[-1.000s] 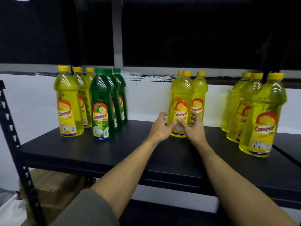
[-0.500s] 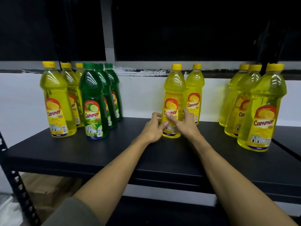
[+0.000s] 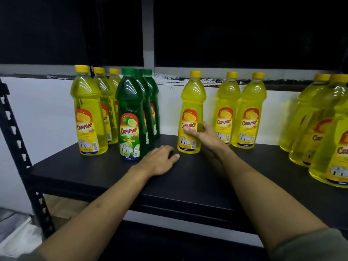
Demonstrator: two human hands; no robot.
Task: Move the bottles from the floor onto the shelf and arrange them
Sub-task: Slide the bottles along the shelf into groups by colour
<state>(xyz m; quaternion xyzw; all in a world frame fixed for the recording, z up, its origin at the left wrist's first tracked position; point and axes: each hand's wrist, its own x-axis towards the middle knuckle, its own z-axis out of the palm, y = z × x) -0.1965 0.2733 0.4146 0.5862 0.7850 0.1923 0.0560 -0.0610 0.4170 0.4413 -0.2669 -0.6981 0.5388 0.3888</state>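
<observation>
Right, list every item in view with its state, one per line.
Right hand: grips the middle yellow bottle, upright on the shelf.
Left hand: rests on the shelf, holds nothing.
Front lime bottle: upright, capped, untouched.
Two yellow bottles behind the hand: upright, capped.
</observation>
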